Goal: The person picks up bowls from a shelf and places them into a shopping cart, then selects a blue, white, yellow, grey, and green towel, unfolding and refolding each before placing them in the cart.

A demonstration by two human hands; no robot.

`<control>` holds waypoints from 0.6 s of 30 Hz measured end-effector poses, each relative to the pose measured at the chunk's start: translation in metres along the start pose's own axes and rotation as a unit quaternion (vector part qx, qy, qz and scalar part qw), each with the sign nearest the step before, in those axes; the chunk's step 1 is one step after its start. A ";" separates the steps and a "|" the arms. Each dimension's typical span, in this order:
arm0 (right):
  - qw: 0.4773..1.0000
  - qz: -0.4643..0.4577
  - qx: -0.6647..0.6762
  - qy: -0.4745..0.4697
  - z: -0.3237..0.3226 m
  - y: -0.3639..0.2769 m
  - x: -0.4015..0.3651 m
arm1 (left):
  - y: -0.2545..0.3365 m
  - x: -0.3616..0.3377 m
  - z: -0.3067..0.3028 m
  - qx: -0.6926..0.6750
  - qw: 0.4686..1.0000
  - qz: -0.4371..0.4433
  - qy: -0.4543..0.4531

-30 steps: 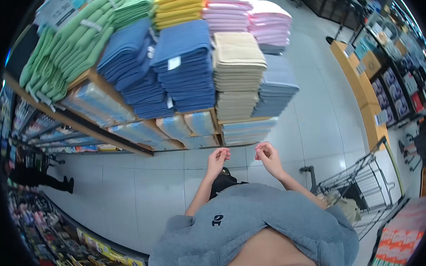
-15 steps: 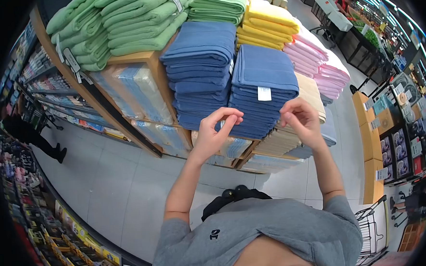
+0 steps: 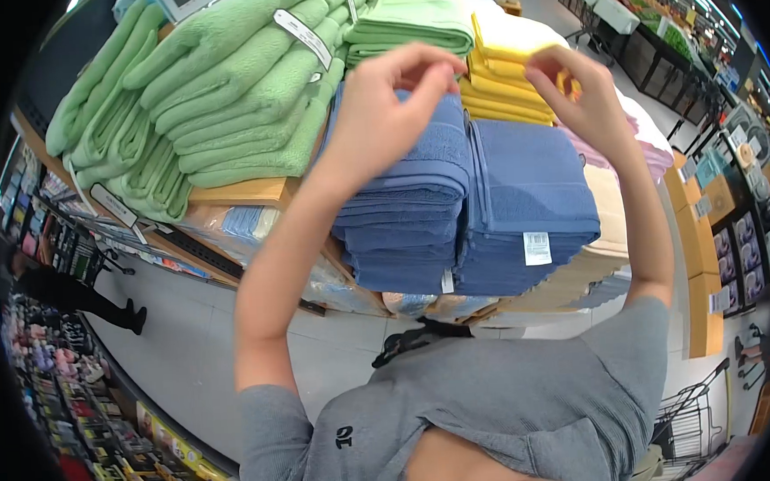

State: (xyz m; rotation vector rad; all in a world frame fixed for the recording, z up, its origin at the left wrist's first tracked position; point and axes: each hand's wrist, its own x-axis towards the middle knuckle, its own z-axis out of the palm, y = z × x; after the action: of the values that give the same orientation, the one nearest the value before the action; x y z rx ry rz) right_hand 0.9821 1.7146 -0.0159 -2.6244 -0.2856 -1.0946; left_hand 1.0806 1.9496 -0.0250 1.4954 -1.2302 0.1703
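Both of my hands are raised over the towel stacks, fingers loosely curled and holding nothing. My left hand [image 3: 391, 109] hovers above the left stack of blue towels [image 3: 401, 205], its thumb close to the fingertips. Near the yellow towels [image 3: 503, 82] is my right hand [image 3: 586, 95], thumb and fingers apart. Beneath it stands the right stack of blue towels [image 3: 534, 176], with a white label [image 3: 537, 248] at the front corner. Folded light green towels [image 3: 408, 17] lie just beyond my left hand.
Thick green folded textiles [image 3: 246, 82] with paper tags fill the left of the wooden display. Pink towels [image 3: 650, 144] and beige towels [image 3: 606, 216] sit to the right. A shopping cart [image 3: 695, 416] stands at lower right. A person [image 3: 74, 296] is in the left aisle.
Both hands have moved up and forward, from the front of the blue stacks to above them. The view has come closer to the display.
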 end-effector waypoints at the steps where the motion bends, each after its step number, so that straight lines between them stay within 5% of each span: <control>1: 0.998 -0.038 -0.040 0.011 0.015 0.010 0.018 | -0.006 0.010 -0.002 -0.008 0.999 -0.033 0.005; 4: 0.985 -0.115 -0.121 0.053 0.057 0.035 0.067 | -0.017 0.030 -0.007 -0.076 0.992 -0.098 0.018; 7: 0.988 -0.072 -0.135 -0.014 0.091 0.058 0.107 | -0.030 0.030 -0.008 -0.094 0.987 -0.126 0.021; 12: 0.993 -0.016 -0.024 0.113 0.070 0.010 0.102 | -0.027 0.025 0.004 -0.113 0.981 -0.144 0.055; 14: 0.991 0.025 0.067 0.116 0.049 -0.042 0.079 | -0.016 0.020 0.010 -0.160 0.977 -0.123 0.073; 18: 0.966 -0.109 0.075 0.220 0.035 -0.088 0.037 | 0.004 -0.002 0.012 -0.192 0.977 0.033 0.088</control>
State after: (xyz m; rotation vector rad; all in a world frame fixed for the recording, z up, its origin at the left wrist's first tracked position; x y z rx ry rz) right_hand 1.0061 1.8120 0.0031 -2.1795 -0.5410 -1.6191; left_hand 1.0708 1.9421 -0.0279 1.0823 -1.0977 0.1007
